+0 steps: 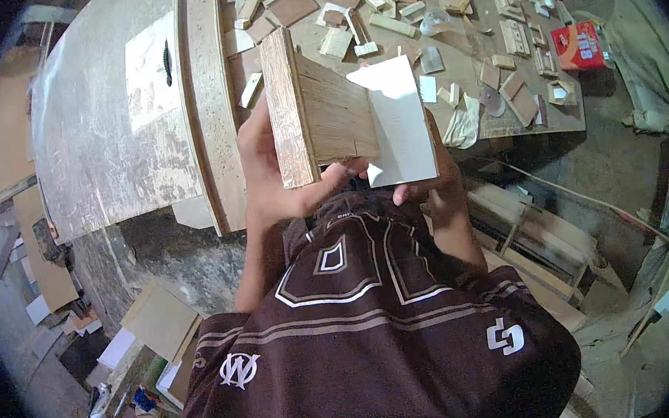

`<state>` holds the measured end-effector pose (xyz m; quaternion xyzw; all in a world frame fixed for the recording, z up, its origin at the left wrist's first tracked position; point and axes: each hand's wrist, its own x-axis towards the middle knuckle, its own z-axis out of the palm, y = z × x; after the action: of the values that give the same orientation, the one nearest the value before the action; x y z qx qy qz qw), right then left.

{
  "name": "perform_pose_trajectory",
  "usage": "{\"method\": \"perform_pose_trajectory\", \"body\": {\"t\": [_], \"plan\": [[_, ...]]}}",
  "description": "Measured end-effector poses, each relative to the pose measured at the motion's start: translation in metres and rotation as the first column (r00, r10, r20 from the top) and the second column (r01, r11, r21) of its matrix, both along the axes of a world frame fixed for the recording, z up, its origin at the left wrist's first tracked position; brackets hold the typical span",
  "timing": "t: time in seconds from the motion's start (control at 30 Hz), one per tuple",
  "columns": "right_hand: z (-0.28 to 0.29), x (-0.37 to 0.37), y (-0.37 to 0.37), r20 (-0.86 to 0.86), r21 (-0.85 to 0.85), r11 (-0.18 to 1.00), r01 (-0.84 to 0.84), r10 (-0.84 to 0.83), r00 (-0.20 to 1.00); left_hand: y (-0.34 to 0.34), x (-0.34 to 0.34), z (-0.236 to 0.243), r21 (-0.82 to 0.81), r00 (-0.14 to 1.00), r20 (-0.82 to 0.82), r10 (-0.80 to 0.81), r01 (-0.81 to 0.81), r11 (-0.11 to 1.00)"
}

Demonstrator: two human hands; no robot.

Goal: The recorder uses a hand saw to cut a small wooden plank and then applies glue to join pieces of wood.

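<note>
In front of my chest I hold up a wooden piece (335, 105) with a thick, rough-grained edge strip at its left and a tapering bare-wood face. Against its right side stands a white-faced board (404, 135), brightly lit near the top; whether the two are joined, I cannot tell. My left hand (265, 175) is closed round the wooden piece from the left and below, its thumb along the lower edge. Behind and beside the white board is my right hand (445, 159), partly hidden, closed on its right edge with a fingertip showing under the lower corner.
Small wood offcuts (382, 26) and little wooden parts (522, 37) litter the worktable (502, 126) ahead. A large scuffed board (103, 110) lies to the left. At the right sits a red packet (580, 47). Stacked boards (161, 320) stand low on the left.
</note>
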<state>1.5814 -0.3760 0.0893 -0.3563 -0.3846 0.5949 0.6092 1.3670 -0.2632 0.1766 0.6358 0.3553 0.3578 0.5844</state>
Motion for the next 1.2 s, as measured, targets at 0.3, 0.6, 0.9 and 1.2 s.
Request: {"method": "perform_pose_trajectory", "body": {"t": [0.3,0.6,0.9,1.2], "plan": [[-0.017,0.008,0.004,0.003,-0.033,0.999,0.025,-0.025,1.0,0.016,0.013,0.0,0.307,0.979,0.182,-0.09,0.03,0.951],[-0.029,0.008,-0.016,0.007,-0.066,0.996,0.056,-0.055,0.998,-0.001,0.014,0.032,0.134,0.999,-0.037,-0.004,0.009,0.991],[0.03,-0.009,0.007,-0.208,-0.099,0.993,-0.064,0.043,0.977,0.011,0.017,0.017,0.156,0.994,0.103,-0.038,0.021,0.987],[0.051,-0.025,-0.003,-0.158,-0.045,0.992,0.121,-0.127,0.979,0.014,0.015,0.023,0.187,0.991,0.091,-0.102,0.084,0.979]]}}
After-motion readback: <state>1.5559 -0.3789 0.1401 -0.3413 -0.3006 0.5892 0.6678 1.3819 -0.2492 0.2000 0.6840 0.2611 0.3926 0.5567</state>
